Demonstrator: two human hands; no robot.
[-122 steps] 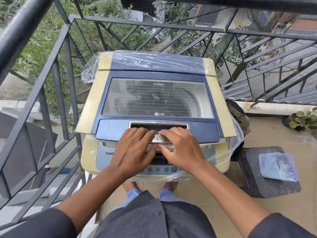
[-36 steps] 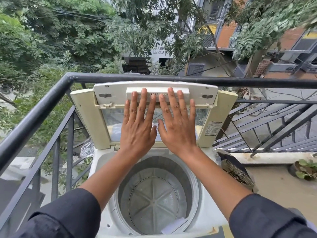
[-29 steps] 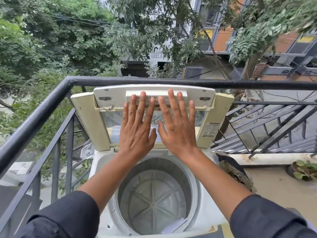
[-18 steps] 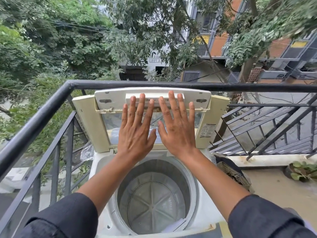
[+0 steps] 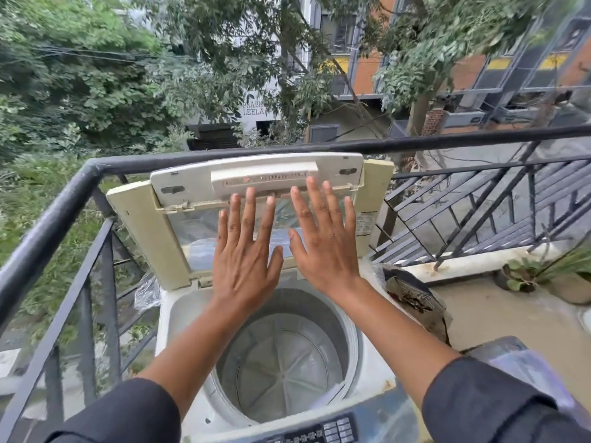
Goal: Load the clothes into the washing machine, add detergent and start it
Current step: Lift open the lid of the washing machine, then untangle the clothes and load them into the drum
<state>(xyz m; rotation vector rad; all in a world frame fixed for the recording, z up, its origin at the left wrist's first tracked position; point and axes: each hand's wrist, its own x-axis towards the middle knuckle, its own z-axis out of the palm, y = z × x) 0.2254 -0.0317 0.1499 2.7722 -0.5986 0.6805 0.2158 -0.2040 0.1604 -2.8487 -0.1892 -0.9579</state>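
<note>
A top-loading washing machine (image 5: 179, 318) stands in a balcony corner with its folding lid (image 5: 179, 225) raised upright against the railing. The round steel drum (image 5: 281, 369) below is bare inside. My left hand (image 5: 246, 251) and my right hand (image 5: 323, 241) are side by side in front of the lid's inner face, fingers straight and spread, holding nothing. Whether the fingertips touch the lid I cannot tell. The control panel (image 5: 323, 433) shows at the bottom edge. No clothes or detergent are in view.
A black metal railing (image 5: 64, 203) runs behind and left of the machine. To the right, a dark bag (image 5: 415, 302) leans beside the machine. A potted plant (image 5: 563, 276) sits on the balcony floor, and a dark stool corner (image 5: 499, 346) shows near my right sleeve.
The closed lid was lifted and folded upright. In the last second my hands slid lower on the lid and the view swung left and down, showing the control panel.
</note>
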